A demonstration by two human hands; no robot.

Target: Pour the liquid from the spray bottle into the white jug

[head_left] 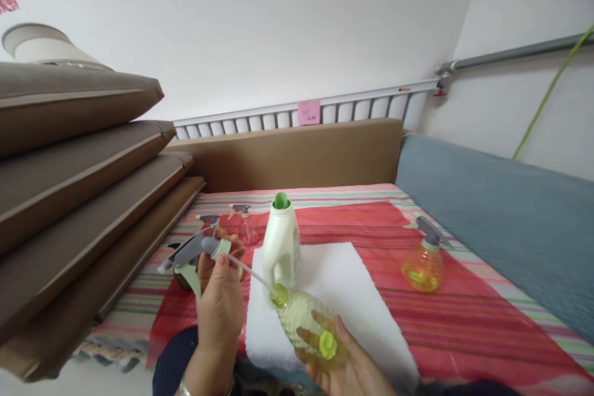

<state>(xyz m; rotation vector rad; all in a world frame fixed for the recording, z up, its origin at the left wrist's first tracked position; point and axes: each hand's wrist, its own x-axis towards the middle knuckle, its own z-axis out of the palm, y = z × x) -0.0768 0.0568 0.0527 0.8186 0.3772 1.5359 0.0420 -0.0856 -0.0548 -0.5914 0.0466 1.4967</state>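
Observation:
My left hand (223, 297) grips a grey and pale-green trigger spray head (214, 246) by its collar. From it a thin dip tube runs down to the mouth of a clear yellow-green spray bottle (301, 318); whether the tip is inside, I cannot tell. The ribbed bottle lies tilted in my right hand (343, 356), fingers wrapped round its lower part, with a little liquid showing near its base. Just behind stands an upright white detergent jug (281, 244) with a green spout, on a white cloth (334, 272).
A yellow spray bottle (423, 266) with some liquid stands at right on the red cover (464, 315). A pink spray bottle (248, 229) and a darker one (185, 278) are at left. Stacked brown cushions (83, 148) border the left; a blue cushion (492, 210) lines the right.

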